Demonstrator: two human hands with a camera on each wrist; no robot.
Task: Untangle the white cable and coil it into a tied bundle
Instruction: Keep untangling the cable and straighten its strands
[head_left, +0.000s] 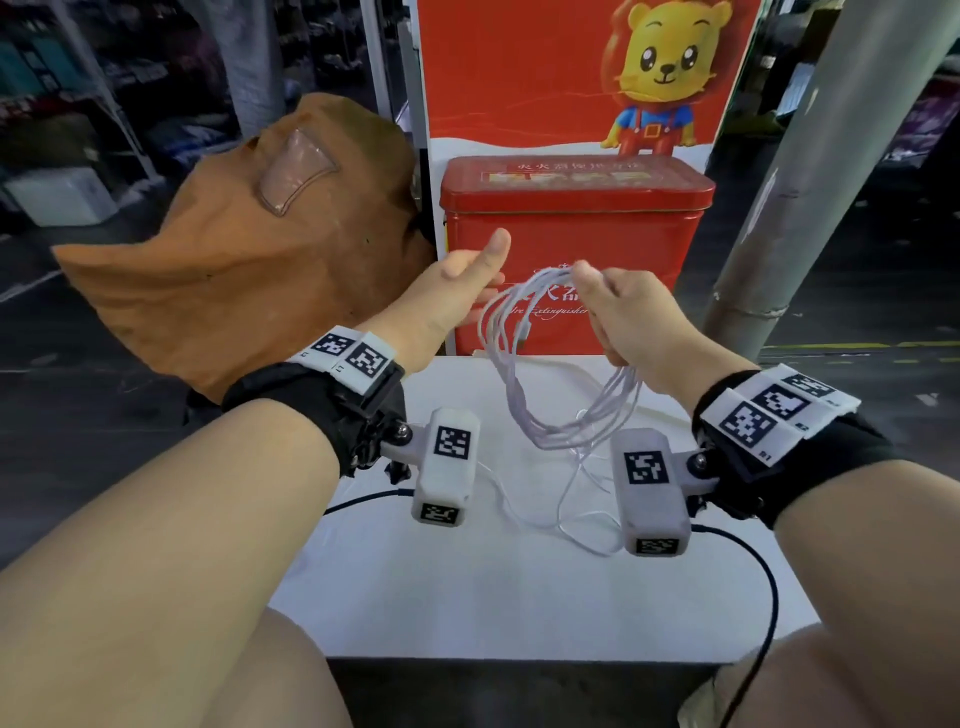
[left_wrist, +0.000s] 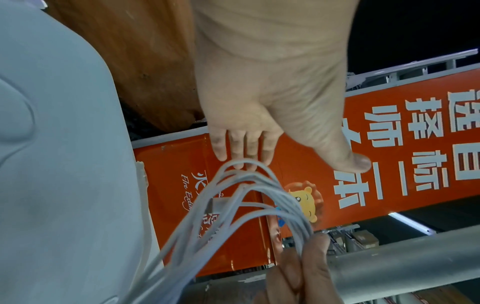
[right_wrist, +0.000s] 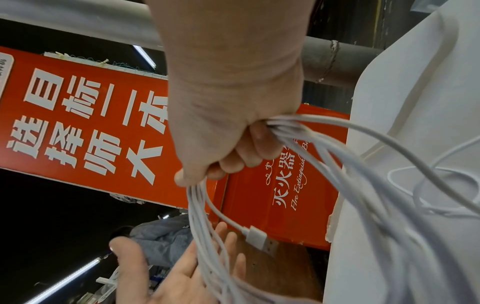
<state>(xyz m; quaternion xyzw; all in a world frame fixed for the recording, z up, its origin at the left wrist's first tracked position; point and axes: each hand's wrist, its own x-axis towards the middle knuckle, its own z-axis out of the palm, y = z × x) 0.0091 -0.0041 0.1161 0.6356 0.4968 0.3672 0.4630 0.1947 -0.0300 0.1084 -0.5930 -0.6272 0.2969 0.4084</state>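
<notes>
White cable hangs in several loops from the right hand above the white table in the head view, loose strands trailing onto the tabletop; the left hand sits beside the loops with thumb raised, in front of a red tin box and a brown cloth bag. From the left wrist, the left hand's fingers are straight and spread, holding nothing, near the loop tops. From the right wrist, the right hand's fingers are curled tightly around the gathered strands, and a USB plug dangles free.
</notes>
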